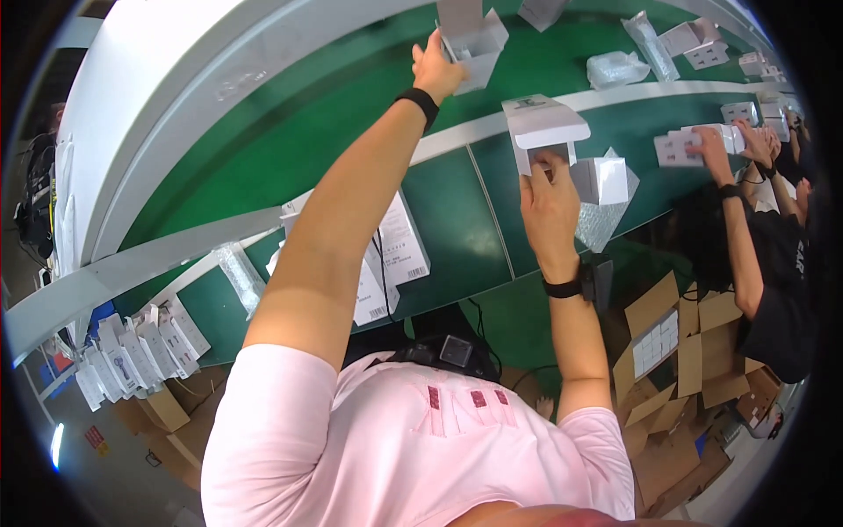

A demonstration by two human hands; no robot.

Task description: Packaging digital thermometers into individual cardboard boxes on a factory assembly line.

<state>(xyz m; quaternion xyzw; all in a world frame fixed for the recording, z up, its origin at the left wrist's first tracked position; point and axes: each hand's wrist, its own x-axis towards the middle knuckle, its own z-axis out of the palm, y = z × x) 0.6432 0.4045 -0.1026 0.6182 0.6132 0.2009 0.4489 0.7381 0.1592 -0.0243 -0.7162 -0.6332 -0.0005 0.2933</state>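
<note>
My left arm stretches out to the green conveyor belt (263, 140). There my left hand (436, 70) grips the near left side of an open white box (479, 66), its flaps standing up. On the near worktop, a second white box (544, 123) has its lid raised. My right hand (551, 206) reaches into its mouth with fingers drawn together; what they pinch is hidden. Just right of that hand are a small white carton (602, 181) and a bubble-wrap sleeve (599, 227).
Flat printed white boxes (402, 241) lie under my left forearm, with a black cable across them. Several slim boxes (140, 351) stand in a row at far left. A co-worker's hands (716, 149) hold white boxes at right. Open brown cartons (694, 342) stand below.
</note>
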